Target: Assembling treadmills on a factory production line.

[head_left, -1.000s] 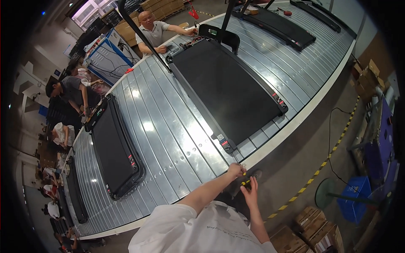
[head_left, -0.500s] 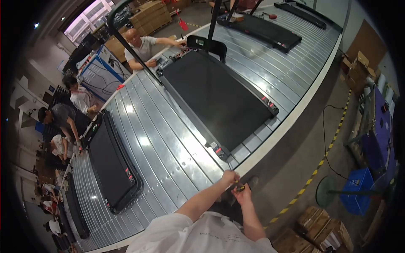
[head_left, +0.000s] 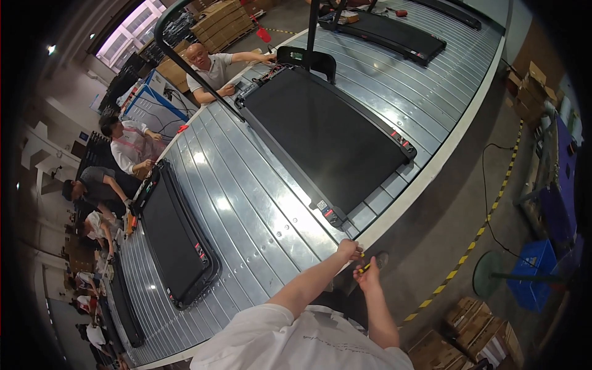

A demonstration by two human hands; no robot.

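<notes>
My left hand (head_left: 348, 250) is closed at the near edge of the metal conveyor (head_left: 246, 209), just below the rear corner of a black treadmill (head_left: 327, 135). What it grips is too small to tell. My right hand (head_left: 370, 275) hovers right beside it, over the floor, and holds a small yellow and black tool (head_left: 365, 268). The two hands almost touch.
A second treadmill (head_left: 176, 234) lies to the left on the conveyor, another (head_left: 394, 31) at the far end. Several people work along the conveyor's far side. A blue crate (head_left: 535, 274), cardboard boxes (head_left: 475, 333) and yellow-black floor tape (head_left: 468, 253) are to the right.
The view has swung so the conveyor and treadmill sit higher and nearer. Both hands have stayed together at the conveyor's edge.
</notes>
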